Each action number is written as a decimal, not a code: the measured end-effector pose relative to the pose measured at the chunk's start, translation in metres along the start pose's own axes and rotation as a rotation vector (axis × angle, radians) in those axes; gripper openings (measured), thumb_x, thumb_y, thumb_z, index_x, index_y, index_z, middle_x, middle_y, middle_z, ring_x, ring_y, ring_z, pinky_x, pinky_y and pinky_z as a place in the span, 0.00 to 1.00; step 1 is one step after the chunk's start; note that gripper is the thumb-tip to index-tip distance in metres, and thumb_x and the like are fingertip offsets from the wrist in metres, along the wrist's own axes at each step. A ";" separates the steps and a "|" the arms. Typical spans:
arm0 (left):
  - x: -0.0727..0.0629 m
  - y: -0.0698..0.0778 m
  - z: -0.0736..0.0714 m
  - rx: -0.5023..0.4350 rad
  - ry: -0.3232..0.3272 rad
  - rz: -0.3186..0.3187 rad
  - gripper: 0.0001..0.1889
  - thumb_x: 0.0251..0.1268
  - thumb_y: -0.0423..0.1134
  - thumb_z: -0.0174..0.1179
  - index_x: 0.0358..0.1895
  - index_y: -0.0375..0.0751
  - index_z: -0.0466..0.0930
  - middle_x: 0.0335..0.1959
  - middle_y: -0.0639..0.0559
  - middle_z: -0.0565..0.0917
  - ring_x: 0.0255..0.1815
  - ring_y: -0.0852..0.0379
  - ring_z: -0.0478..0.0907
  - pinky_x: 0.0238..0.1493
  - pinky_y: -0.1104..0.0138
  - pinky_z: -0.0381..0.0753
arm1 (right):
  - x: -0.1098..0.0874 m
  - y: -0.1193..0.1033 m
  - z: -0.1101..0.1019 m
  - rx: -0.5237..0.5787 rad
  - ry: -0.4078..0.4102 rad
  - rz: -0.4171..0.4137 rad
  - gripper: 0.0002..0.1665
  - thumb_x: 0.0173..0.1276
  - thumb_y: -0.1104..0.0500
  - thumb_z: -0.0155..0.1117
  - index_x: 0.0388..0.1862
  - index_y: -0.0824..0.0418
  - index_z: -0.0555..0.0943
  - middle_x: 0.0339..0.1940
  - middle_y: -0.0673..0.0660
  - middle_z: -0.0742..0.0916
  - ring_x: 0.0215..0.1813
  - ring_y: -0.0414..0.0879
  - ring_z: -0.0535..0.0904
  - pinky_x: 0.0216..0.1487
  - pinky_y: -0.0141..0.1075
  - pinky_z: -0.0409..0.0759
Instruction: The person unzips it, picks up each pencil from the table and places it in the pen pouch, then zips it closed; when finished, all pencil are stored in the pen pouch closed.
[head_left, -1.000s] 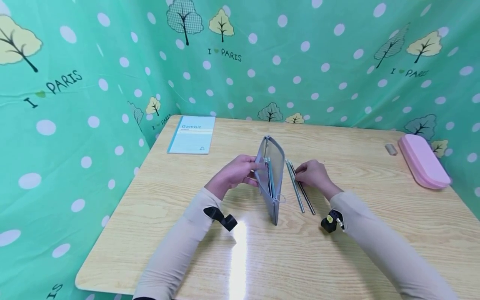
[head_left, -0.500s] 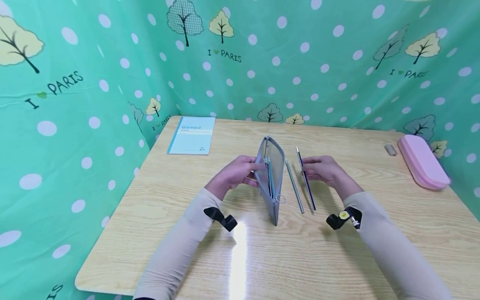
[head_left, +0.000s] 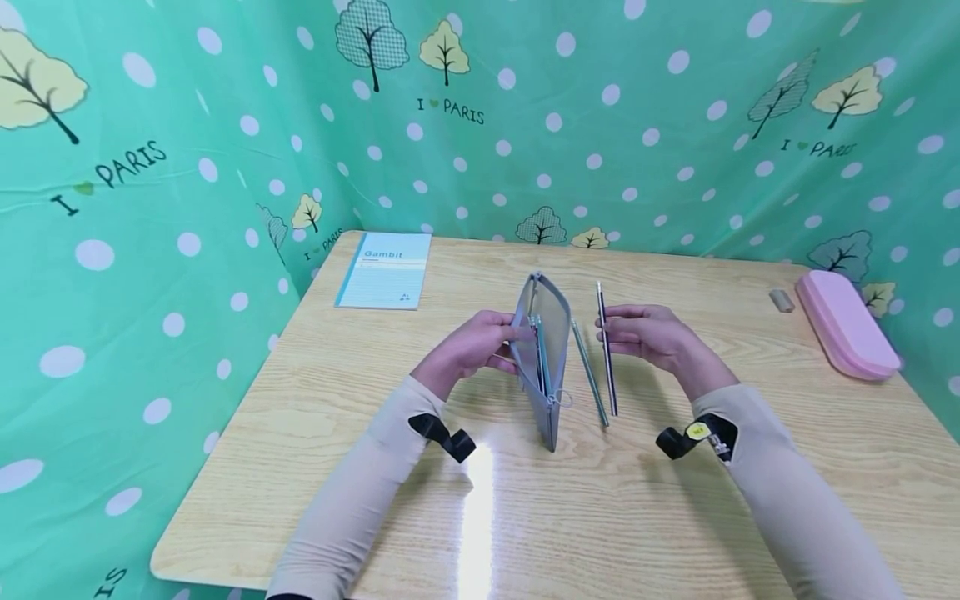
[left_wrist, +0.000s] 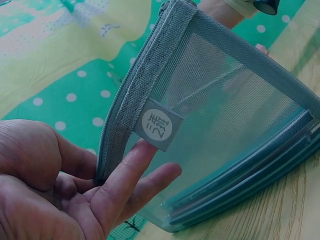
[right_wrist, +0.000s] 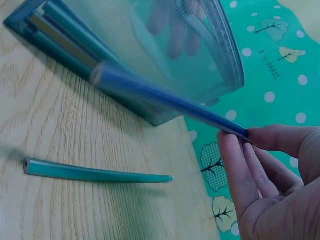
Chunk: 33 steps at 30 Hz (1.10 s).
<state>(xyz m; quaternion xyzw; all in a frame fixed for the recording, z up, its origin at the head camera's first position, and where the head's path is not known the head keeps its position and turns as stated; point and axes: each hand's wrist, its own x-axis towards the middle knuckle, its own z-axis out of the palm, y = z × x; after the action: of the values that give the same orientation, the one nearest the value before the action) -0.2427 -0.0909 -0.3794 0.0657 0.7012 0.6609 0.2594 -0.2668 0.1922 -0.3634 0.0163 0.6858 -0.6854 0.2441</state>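
A grey mesh zip pouch (head_left: 553,342) stands upright on the table with its top unzipped and several pencils (head_left: 542,358) inside. My left hand (head_left: 480,342) grips the pouch's left side near the rim, thumb on the inner side; in the left wrist view its fingers lie against the mesh by a small label (left_wrist: 159,124). With thumb and fingertips my right hand (head_left: 648,333) pinches a dark blue pencil (right_wrist: 165,100) near its upper end, raised above the table to the right of the pouch. A green pencil (right_wrist: 95,172) lies on the table between pouch and right hand.
At the back left lies a notebook (head_left: 384,271). A pink pencil case (head_left: 847,323) sits at the right edge with a grey eraser (head_left: 782,300) beside it. Green patterned cloth (head_left: 622,125) hangs behind and left of the wooden table (head_left: 360,400).
My right hand has taken hold of the dark blue pencil beside the green one and lifted it off the table, drawing slightly back to the right. The left hand and pouch have stayed put.
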 end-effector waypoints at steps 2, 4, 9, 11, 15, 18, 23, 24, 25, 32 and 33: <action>0.000 0.000 0.000 -0.003 0.000 -0.003 0.17 0.80 0.34 0.53 0.62 0.24 0.77 0.47 0.38 0.84 0.38 0.53 0.84 0.42 0.63 0.92 | -0.001 -0.001 0.002 0.013 -0.005 -0.002 0.33 0.77 0.71 0.55 0.76 0.78 0.58 0.36 0.47 0.91 0.41 0.38 0.89 0.46 0.29 0.89; 0.000 -0.001 0.000 -0.002 0.001 -0.004 0.17 0.80 0.34 0.53 0.62 0.25 0.77 0.48 0.37 0.84 0.38 0.53 0.84 0.42 0.63 0.92 | -0.002 -0.002 0.004 0.014 -0.012 -0.008 0.35 0.78 0.71 0.55 0.78 0.78 0.55 0.37 0.47 0.91 0.42 0.38 0.89 0.47 0.29 0.89; 0.000 -0.001 0.001 -0.009 0.003 -0.007 0.17 0.80 0.33 0.52 0.62 0.24 0.76 0.46 0.39 0.84 0.37 0.53 0.83 0.41 0.63 0.92 | -0.004 -0.009 0.014 0.001 -0.029 -0.029 0.37 0.79 0.71 0.53 0.79 0.78 0.52 0.39 0.47 0.90 0.43 0.38 0.88 0.49 0.28 0.88; -0.001 0.000 0.001 -0.016 0.004 -0.010 0.17 0.80 0.33 0.52 0.62 0.23 0.76 0.44 0.40 0.84 0.36 0.54 0.83 0.40 0.64 0.92 | -0.006 -0.012 0.019 0.010 -0.043 -0.042 0.37 0.79 0.71 0.53 0.79 0.78 0.51 0.39 0.47 0.90 0.43 0.38 0.88 0.49 0.28 0.88; -0.002 0.001 0.002 -0.023 0.006 -0.013 0.17 0.80 0.32 0.52 0.62 0.23 0.76 0.45 0.38 0.84 0.35 0.55 0.83 0.37 0.66 0.91 | -0.008 -0.016 0.029 0.033 -0.063 -0.059 0.37 0.78 0.73 0.51 0.80 0.79 0.50 0.39 0.48 0.90 0.42 0.39 0.88 0.48 0.28 0.88; -0.003 0.002 0.002 -0.023 0.006 -0.012 0.17 0.80 0.32 0.52 0.61 0.23 0.76 0.48 0.34 0.84 0.35 0.54 0.83 0.38 0.65 0.91 | -0.008 -0.019 0.036 0.036 -0.065 -0.064 0.37 0.78 0.74 0.50 0.80 0.78 0.49 0.38 0.49 0.90 0.41 0.39 0.89 0.48 0.28 0.88; -0.004 0.003 0.002 -0.021 0.005 -0.010 0.18 0.80 0.33 0.51 0.63 0.23 0.75 0.53 0.30 0.83 0.36 0.54 0.83 0.39 0.64 0.91 | -0.007 -0.022 0.042 0.043 -0.077 -0.068 0.38 0.77 0.74 0.51 0.80 0.77 0.50 0.38 0.49 0.91 0.41 0.39 0.89 0.48 0.28 0.88; -0.004 0.003 0.002 -0.020 0.005 -0.011 0.18 0.80 0.33 0.51 0.63 0.23 0.75 0.54 0.30 0.82 0.37 0.54 0.83 0.39 0.64 0.91 | -0.007 -0.023 0.043 0.046 -0.078 -0.066 0.37 0.77 0.74 0.51 0.81 0.77 0.50 0.37 0.50 0.91 0.40 0.39 0.89 0.48 0.28 0.88; -0.004 0.003 0.002 -0.017 0.003 -0.009 0.18 0.80 0.33 0.51 0.63 0.23 0.75 0.55 0.30 0.82 0.37 0.53 0.83 0.39 0.64 0.91 | -0.006 -0.024 0.044 0.046 -0.079 -0.068 0.37 0.77 0.74 0.51 0.80 0.77 0.50 0.37 0.50 0.91 0.41 0.39 0.89 0.48 0.28 0.88; -0.003 0.004 0.001 -0.012 -0.001 -0.004 0.18 0.80 0.33 0.52 0.63 0.23 0.75 0.54 0.31 0.82 0.38 0.53 0.83 0.41 0.64 0.92 | -0.007 -0.030 0.056 0.020 -0.069 -0.086 0.35 0.78 0.73 0.51 0.80 0.77 0.54 0.36 0.48 0.90 0.41 0.39 0.89 0.47 0.28 0.88; -0.003 0.003 0.001 -0.011 -0.001 -0.004 0.18 0.80 0.33 0.52 0.63 0.23 0.75 0.53 0.31 0.82 0.38 0.53 0.83 0.42 0.64 0.92 | -0.006 -0.031 0.058 0.020 -0.065 -0.087 0.34 0.78 0.73 0.51 0.79 0.77 0.55 0.36 0.48 0.90 0.41 0.39 0.89 0.47 0.28 0.88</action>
<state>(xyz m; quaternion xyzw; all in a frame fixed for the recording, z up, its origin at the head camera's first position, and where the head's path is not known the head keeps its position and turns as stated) -0.2409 -0.0909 -0.3754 0.0631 0.6977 0.6641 0.2614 -0.2543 0.1376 -0.3289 -0.0331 0.6708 -0.7023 0.2360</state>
